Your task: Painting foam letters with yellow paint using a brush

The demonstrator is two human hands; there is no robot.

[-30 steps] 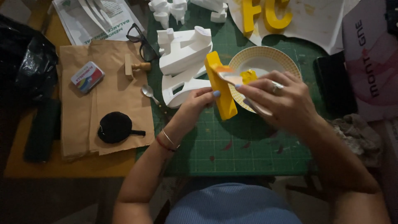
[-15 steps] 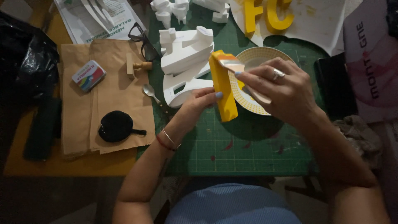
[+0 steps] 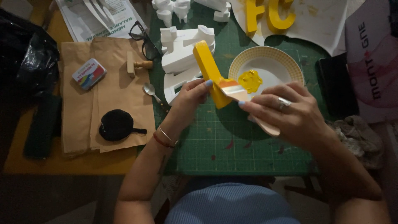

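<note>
Between the fingertips of the left hand (image 3: 188,97) a yellow foam piece (image 3: 209,72) is pinched and held tilted above the green cutting mat (image 3: 232,141), while a flat brush (image 3: 238,93) with yellow-tipped bristles is gripped by the closed fingers of the right hand (image 3: 286,114), its bristles laid against the piece. Just beyond, a plate (image 3: 282,62) with yellow paint (image 3: 250,81) is seen, with white foam letters (image 3: 182,54) beside it

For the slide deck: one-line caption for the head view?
Left hand holds a yellow block while right hand brushes it above a paint plate.
</note>
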